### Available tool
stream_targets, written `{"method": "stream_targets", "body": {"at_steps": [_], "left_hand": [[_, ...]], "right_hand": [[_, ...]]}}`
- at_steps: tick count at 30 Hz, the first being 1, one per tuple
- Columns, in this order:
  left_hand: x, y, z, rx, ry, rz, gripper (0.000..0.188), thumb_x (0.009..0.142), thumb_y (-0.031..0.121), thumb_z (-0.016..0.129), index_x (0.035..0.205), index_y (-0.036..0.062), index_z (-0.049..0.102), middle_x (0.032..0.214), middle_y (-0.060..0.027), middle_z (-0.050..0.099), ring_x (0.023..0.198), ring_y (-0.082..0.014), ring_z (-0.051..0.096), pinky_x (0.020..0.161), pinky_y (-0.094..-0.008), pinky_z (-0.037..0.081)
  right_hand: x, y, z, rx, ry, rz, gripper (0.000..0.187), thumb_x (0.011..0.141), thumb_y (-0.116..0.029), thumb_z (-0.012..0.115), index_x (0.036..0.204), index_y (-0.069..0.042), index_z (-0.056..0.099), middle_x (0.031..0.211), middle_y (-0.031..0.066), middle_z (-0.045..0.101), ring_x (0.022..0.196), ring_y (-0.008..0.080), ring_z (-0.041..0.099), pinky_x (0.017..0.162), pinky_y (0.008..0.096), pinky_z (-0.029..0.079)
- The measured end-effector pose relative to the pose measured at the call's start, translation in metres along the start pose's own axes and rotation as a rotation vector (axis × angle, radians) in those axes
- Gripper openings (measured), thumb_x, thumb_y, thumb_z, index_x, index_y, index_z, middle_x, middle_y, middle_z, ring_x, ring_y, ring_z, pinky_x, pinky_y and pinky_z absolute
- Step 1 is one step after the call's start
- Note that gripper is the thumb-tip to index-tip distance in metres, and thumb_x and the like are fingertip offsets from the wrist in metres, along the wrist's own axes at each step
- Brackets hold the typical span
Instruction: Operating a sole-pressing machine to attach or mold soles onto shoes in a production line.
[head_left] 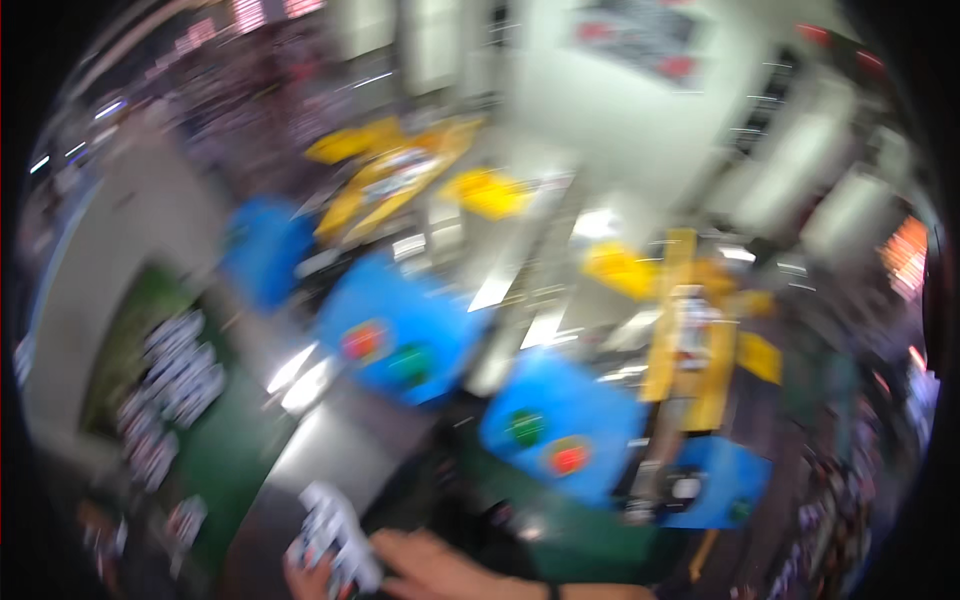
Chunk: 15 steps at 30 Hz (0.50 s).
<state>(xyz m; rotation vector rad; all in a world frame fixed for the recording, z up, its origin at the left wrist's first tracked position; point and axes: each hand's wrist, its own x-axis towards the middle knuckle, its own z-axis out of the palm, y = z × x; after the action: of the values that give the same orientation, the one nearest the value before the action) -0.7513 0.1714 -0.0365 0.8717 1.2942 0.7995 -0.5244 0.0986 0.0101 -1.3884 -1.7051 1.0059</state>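
Motion blur smears the whole head view. Low in the picture, my left hand (308,577) grips the lower left side of a white printed piece (338,532) with dark and red marks, perhaps a small stack of packets. My right hand (430,562) comes in from the lower right, a dark band round its wrist. Its fingers are closed against the right edge of the same white piece. The fingertips are too smeared to make out singly. A bare metal surface (335,450) lies just beyond the hands.
At the left, heaps of white printed pieces (180,370) lie on a green surface (235,440). Ahead stand blue machine panels (440,315) (590,410) with red and green buttons, and yellow machine frames (665,330). A grey walkway (130,215) runs along the far left.
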Motion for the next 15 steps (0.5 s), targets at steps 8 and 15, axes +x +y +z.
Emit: {"method": "stream_targets", "body": {"at_steps": [8, 15], "left_hand": [[0.167, -0.115, -0.089, 0.568, 0.211, 0.384, 0.063, 0.079, 0.011, 0.066, 0.131, 0.0016, 0.033, 0.118, -0.019, 0.05, 0.105, -0.0332, 0.054, 0.089, -0.0392, 0.046], [0.176, -0.094, -0.174, 0.553, 0.027, 0.447, 0.049, 0.084, 0.018, 0.061, 0.126, 0.0013, 0.042, 0.123, -0.0215, 0.051, 0.113, -0.0363, 0.052, 0.094, -0.0427, 0.043]], "right_hand": [[0.043, -0.023, 0.035, -0.111, -0.038, 0.159, 0.045, 0.085, -0.018, 0.063, 0.123, 0.001, 0.05, 0.114, 0.0215, 0.059, 0.105, 0.0349, 0.058, 0.091, 0.038, 0.046], [0.166, -0.004, 0.112, 0.211, -0.054, 0.509, 0.057, 0.077, -0.021, 0.071, 0.124, 0.0, 0.049, 0.119, 0.0207, 0.058, 0.112, 0.0338, 0.056, 0.093, 0.0442, 0.043]]}}
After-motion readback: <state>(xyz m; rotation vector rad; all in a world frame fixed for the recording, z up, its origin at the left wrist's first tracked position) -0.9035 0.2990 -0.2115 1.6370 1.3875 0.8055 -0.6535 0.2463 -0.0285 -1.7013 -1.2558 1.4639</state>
